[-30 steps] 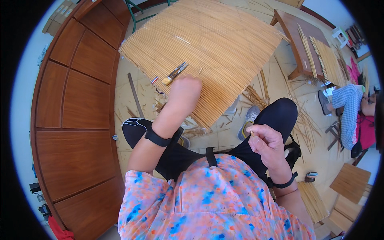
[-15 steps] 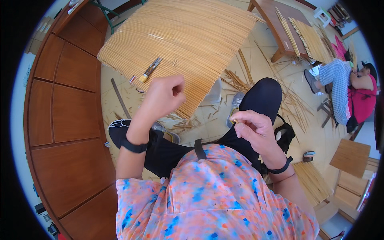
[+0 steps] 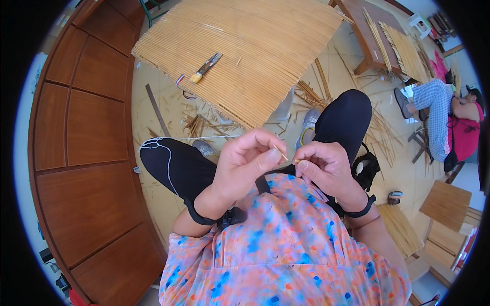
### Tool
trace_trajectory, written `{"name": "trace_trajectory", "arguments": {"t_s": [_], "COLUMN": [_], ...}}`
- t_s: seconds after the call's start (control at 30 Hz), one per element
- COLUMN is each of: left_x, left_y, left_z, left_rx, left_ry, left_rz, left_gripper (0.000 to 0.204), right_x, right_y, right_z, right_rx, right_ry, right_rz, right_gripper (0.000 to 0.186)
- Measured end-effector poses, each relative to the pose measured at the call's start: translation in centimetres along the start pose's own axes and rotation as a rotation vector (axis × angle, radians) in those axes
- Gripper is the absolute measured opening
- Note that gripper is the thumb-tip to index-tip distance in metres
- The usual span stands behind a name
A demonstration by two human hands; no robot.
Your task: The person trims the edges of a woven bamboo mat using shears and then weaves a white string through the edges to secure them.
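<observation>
My left hand (image 3: 249, 163) is pinched on a thin light stick (image 3: 279, 152) over my lap. Just right of it, my right hand (image 3: 321, 168) is closed with a small yellowish piece (image 3: 297, 161) at its fingertips, too small to make out. A white string (image 3: 199, 137) is looped over my left knee and runs toward my left hand. Beyond my hands lies a large mat of thin wooden strips (image 3: 240, 35), bearing dark-handled scissors or pliers (image 3: 209, 64), a pale yellow object (image 3: 195, 77) and a short loose stick (image 3: 239, 61).
Wooden scraps (image 3: 306, 94) litter the floor. At right, a wooden table (image 3: 350, 25) holds strip bundles, and a seated person (image 3: 462, 143) works near it. A wooden cabinet (image 3: 87, 199) lines the left side. A board (image 3: 444, 204) lies at lower right.
My left hand has come back from the mat to my lap, beside my right hand, and now pinches a thin stick. The view has shifted.
</observation>
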State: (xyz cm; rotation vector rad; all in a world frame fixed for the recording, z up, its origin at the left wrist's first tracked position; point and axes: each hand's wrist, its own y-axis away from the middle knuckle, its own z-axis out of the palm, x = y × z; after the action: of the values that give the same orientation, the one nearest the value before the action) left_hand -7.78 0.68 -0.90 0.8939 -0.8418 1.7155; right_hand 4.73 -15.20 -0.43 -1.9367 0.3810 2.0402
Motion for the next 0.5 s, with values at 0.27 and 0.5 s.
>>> {"name": "trace_trajectory", "arguments": {"t_s": [0.27,0.5], "left_x": [0.1,1.4], "left_y": [0.8,0.7], "left_z": [0.1,-0.9], "left_rx": [0.108,0.072], "left_ry": [0.032,-0.753], "left_rz": [0.009,0.296], "left_gripper": [0.01,0.015], "right_x": [0.1,0.6], "right_y": [-0.2,-0.6], "right_z": [1.2,1.7], "right_rx": [0.036,0.087], "right_ry": [0.046,0.108], "right_rz": [0.002,-0.112], "right_gripper": [0.006,0.006]}}
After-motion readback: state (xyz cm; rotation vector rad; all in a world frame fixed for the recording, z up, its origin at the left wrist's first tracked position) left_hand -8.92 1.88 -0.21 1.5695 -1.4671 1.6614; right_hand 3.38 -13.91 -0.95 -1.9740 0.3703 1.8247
